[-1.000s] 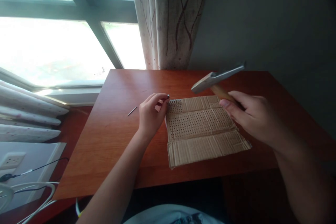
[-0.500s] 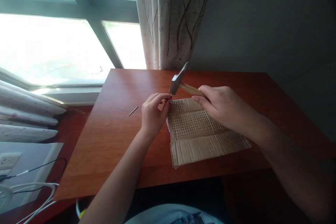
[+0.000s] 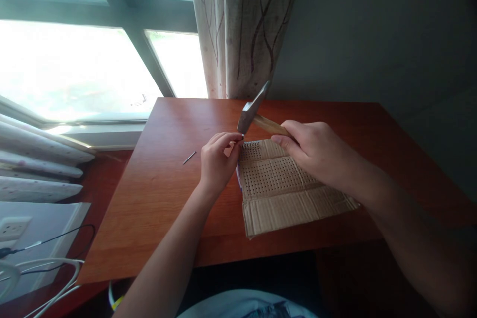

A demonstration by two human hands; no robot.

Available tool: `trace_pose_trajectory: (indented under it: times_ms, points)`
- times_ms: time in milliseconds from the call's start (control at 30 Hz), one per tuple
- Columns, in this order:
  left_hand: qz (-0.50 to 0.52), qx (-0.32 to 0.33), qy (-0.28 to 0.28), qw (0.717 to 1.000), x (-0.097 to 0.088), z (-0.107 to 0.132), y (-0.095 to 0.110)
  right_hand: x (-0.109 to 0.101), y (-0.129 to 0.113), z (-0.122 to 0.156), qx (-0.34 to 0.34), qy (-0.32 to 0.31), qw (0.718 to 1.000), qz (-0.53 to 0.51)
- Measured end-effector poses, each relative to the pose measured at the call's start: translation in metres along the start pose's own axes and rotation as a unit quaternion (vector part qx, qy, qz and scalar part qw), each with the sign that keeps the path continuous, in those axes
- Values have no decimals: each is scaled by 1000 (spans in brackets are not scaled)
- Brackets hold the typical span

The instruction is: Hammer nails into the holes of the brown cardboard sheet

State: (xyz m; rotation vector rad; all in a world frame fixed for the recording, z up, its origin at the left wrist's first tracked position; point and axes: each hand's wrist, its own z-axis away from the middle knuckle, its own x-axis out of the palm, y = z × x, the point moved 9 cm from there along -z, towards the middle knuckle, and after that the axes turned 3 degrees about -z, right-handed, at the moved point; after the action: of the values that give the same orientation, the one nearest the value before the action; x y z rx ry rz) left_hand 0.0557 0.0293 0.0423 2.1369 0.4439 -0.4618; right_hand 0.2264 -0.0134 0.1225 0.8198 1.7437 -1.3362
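My right hand (image 3: 313, 151) is wrapped round the wooden handle of a hammer (image 3: 249, 115), whose metal head leans over the far left corner of a piece of cardboard (image 3: 279, 211). Rows of small holes cover much of the cardboard. At that corner, my left hand (image 3: 220, 156) pinches a nail (image 3: 243, 136) between thumb and fingers; only its top end shows. The hammer's striking face is right at the nail's top, perhaps touching it. A second nail (image 3: 189, 157) lies on the table to the left of my left hand.
The reddish-brown wooden table (image 3: 156, 218) stands against a patterned curtain (image 3: 246, 35) and a dark wall, with a window (image 3: 74, 69) at the left. White and black cables (image 3: 70, 268) hang near a wall socket (image 3: 15, 228) at the lower left.
The hammer has tipped a little, its striking face moving slightly left and closer to the nail's top. My left hand has stayed in place.
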Motion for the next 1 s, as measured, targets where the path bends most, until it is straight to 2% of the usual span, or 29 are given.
trace_pose_trajectory:
  times_ms: [167, 333, 467, 600, 800, 1000]
  points:
    - [3, 3, 2, 1000, 1, -1, -1, 8, 2, 0, 30, -47, 997, 57]
    - [44, -15, -2, 999, 1, 1, -2, 11, 1, -1, 47, -65, 994, 68]
    - [116, -73, -49, 989, 9, 12, -12, 10, 1, 0, 58, -67, 994, 65]
    - [144, -128, -99, 976, 20, 27, -25, 11, 3, 0, 63, -71, 993, 64]
    - [164, -186, -106, 963, 25, 34, -36, 8, 2, 0, 44, -64, 996, 52]
    - [174, -222, -108, 953, 28, 36, -36, -4, -10, 0, 11, -27, 999, 27]
